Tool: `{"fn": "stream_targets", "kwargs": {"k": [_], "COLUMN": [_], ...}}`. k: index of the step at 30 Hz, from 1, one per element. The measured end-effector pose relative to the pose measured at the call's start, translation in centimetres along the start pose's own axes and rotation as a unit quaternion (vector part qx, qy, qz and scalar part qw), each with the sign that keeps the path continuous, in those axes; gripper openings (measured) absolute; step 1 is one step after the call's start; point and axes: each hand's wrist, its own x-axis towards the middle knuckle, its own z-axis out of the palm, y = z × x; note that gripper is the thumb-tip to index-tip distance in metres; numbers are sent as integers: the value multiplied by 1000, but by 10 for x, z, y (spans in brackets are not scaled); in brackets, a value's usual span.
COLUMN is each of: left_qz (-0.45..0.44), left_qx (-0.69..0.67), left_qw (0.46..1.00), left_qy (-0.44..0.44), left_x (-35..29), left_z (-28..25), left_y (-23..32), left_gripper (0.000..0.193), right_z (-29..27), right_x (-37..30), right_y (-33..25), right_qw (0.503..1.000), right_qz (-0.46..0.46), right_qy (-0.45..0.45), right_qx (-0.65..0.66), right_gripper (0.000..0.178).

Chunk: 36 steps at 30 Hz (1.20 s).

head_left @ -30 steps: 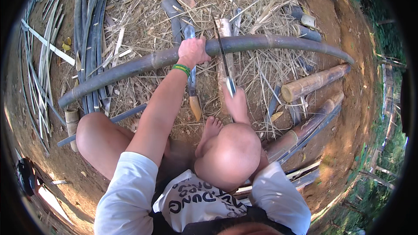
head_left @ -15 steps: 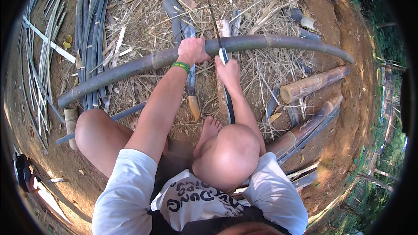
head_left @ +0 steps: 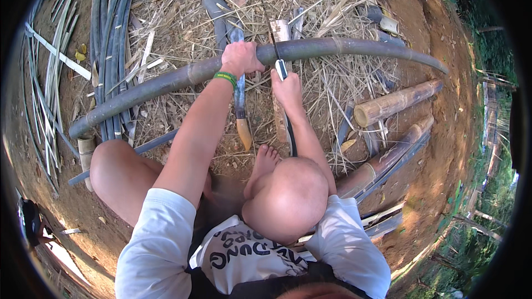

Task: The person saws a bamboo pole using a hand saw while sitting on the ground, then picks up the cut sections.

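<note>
A long, dark green bamboo pole (head_left: pixel 163 84) lies crosswise in front of me, curving in the fisheye view. My left hand (head_left: pixel 240 58) is closed around it, left of the middle. Just right of that, a handsaw (head_left: pixel 281 70) with a black and white handle is gripped in my right hand (head_left: pixel 287 88). Its thin dark blade crosses the pole and points away from me. How deep the blade sits in the bamboo I cannot tell. Under the pole, near my left hand, lies a large knife (head_left: pixel 243 133) with a wooden handle and a long blade.
Dark bamboo lengths (head_left: pixel 113 39) and thin split strips (head_left: pixel 51 94) lie at the left. Cut bamboo sections (head_left: pixel 396 103) rest at the right. Straw-like shavings (head_left: pixel 177 39) cover the ground ahead. My bare foot (head_left: pixel 265 163) is close to the knife handle.
The whole view has shifted slightly, so things appear a little further left and up. Both hands keep their grips; any stroke of the saw is too small to make out.
</note>
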Motion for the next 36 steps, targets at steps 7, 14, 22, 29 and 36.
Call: {"fn": "stream_targets", "kwargs": {"k": [7, 14, 22, 29, 36], "left_qz": [0, 3, -17, -6, -20], "left_qx": [12, 10, 2, 3, -4], "left_qw": [1000, 1000, 999, 1000, 999], "left_qy": [-17, -11, -31, -26, -39], "left_x": [-3, 4, 2, 3, 2], "left_z": [-5, 1, -5, -3, -2], "left_y": [-19, -7, -34, -20, -19], "left_gripper": [67, 67, 69, 66, 71], "right_z": [-76, -17, -53, -45, -11], "right_x": [-181, -41, -147, -109, -15], "right_y": [36, 2, 29, 20, -16], "right_qw": [966, 998, 972, 989, 993], "right_qz": [182, 43, 165, 100, 66], "right_qy": [-141, -38, -156, -92, -94], "right_qx": [120, 37, 61, 66, 41], "right_gripper": [41, 42, 36, 38, 41]}}
